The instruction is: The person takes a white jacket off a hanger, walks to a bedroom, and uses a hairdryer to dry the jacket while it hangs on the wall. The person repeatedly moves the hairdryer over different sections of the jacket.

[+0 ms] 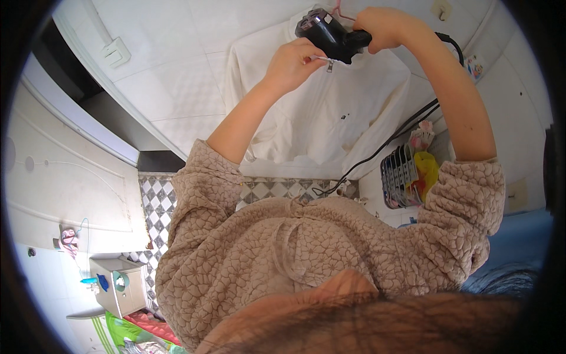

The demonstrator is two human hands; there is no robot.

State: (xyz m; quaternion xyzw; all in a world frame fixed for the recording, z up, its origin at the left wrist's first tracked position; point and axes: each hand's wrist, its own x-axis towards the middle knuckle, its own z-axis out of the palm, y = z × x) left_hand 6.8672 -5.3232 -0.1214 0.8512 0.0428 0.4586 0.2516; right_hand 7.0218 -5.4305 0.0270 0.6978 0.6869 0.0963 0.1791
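Observation:
A white zip garment (329,119) hangs against the tiled wall, with a small dark mark on its front. Part of a pink hanger (339,12) shows above it. My left hand (289,64) pinches the garment's edge between thumb and fingers, close to a metal zipper pull (330,66). In my right hand (387,27) is the handle of a black hair dryer (325,33). Its body lies in front of the garment's top, and its narrow end is close to the pinched edge. From the handle a black power cord (398,132) runs down beside the garment.
A grey plastic basket (398,177) with a yellow bag (426,170) hangs at the right wall. To the left are a light switch (116,52), a doorway and a pale door (79,177). A cabinet (121,283) stands at lower left, above checkered floor tiles (154,199).

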